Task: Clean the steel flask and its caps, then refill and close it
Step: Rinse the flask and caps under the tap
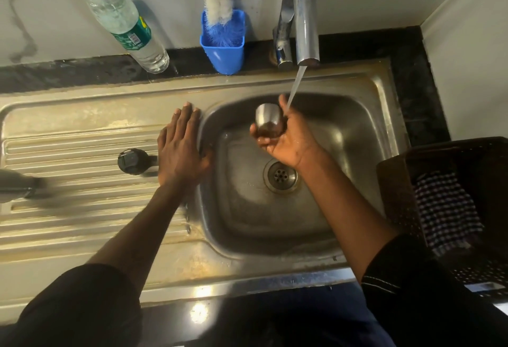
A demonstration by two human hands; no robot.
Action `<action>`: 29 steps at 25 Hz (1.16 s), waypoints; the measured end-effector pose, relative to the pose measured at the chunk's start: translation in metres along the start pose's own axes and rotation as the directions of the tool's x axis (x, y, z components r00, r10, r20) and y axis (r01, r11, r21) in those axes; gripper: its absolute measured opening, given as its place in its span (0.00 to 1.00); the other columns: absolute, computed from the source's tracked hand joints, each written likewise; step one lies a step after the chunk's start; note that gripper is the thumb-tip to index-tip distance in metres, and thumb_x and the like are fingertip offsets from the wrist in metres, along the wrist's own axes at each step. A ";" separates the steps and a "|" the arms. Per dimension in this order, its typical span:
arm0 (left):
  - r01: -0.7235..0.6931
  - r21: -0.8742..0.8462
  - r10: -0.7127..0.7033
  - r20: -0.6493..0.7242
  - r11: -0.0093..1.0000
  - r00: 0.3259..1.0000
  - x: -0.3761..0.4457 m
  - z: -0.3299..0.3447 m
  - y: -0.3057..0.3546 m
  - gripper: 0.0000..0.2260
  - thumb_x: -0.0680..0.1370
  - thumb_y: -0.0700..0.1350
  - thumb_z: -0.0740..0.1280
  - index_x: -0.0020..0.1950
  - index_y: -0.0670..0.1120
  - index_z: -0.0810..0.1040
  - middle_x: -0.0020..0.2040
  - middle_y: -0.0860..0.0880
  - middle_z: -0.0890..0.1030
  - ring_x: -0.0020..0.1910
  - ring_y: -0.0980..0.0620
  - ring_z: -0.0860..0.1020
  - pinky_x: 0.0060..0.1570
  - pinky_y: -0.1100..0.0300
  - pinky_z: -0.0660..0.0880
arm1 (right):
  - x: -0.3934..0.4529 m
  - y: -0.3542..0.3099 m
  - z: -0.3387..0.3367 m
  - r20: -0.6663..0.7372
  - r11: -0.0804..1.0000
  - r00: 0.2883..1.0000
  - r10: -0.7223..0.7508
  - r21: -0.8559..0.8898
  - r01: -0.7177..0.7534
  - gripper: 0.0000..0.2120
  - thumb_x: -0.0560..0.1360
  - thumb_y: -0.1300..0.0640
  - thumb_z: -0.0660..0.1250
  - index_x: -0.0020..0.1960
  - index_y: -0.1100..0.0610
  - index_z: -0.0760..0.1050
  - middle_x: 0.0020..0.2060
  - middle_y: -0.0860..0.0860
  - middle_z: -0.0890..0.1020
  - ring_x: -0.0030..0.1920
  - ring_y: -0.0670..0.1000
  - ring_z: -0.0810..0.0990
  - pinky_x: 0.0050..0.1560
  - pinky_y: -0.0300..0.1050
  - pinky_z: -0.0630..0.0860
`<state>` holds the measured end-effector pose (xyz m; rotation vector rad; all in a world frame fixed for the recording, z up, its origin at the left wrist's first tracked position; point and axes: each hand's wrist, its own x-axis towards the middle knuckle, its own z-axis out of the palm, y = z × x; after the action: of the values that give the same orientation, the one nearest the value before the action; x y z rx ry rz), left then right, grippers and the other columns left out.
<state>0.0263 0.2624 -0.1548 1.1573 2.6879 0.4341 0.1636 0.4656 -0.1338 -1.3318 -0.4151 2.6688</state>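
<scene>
Steel cap, cup-shaped and shiny, sits gripped in the right hand over the sink, beside running water. Left hand lies flat, fingers straight, on the drainboard near a black cap; flask blurred at left.

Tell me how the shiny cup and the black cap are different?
The shiny cup is bare steel; the black cap is dark. The right hand holds the cup over the sink, beside the running water; the cap lies alone on the ribbed draining board, untouched, beside the flat left hand. The cup looks a bit bigger. Both are round.
</scene>
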 end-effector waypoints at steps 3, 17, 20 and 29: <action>-0.006 -0.049 0.008 0.033 0.999 0.999 0.001 -0.004 -0.001 0.39 0.77 0.58 0.65 0.85 0.50 0.57 0.86 0.50 0.54 0.85 0.46 0.52 0.82 0.39 0.53 | -0.019 -0.002 -0.009 -0.014 0.821 0.978 -0.208 -0.546 0.167 0.15 0.78 0.44 0.72 0.56 0.53 0.76 0.45 0.53 0.81 0.40 0.52 0.83 0.27 0.39 0.68; -0.038 -0.786 -0.057 -0.093 0.617 0.994 0.028 -0.026 0.089 0.14 0.83 0.47 0.67 0.66 0.44 0.81 0.61 0.49 0.84 0.61 0.54 0.82 0.62 0.49 0.81 | -0.010 -0.011 -0.012 0.000 0.954 1.000 -0.023 0.299 0.022 0.21 0.80 0.42 0.67 0.57 0.61 0.78 0.44 0.61 0.83 0.37 0.56 0.82 0.30 0.40 0.77; -0.001 -0.819 -0.096 -0.069 0.574 0.993 0.039 -0.030 0.098 0.13 0.84 0.48 0.66 0.66 0.44 0.81 0.60 0.49 0.85 0.61 0.55 0.82 0.61 0.56 0.79 | -0.006 -0.010 -0.008 0.086 0.968 0.996 -0.005 0.250 -0.017 0.24 0.82 0.39 0.62 0.56 0.61 0.79 0.44 0.59 0.83 0.34 0.52 0.81 0.28 0.38 0.73; 0.227 -0.909 0.102 0.277 0.350 0.955 0.080 -0.053 0.131 0.32 0.86 0.63 0.45 0.82 0.46 0.67 0.79 0.50 0.72 0.76 0.55 0.72 0.79 0.52 0.64 | -0.018 -0.004 -0.016 0.255 0.434 0.732 -0.632 -0.666 0.607 0.26 0.68 0.73 0.75 0.65 0.60 0.79 0.56 0.52 0.83 0.54 0.42 0.82 0.53 0.41 0.81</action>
<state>0.0462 0.3962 -0.0652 0.6214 1.6215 1.4290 0.1873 0.4685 -0.1280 -1.0087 -1.7197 1.8474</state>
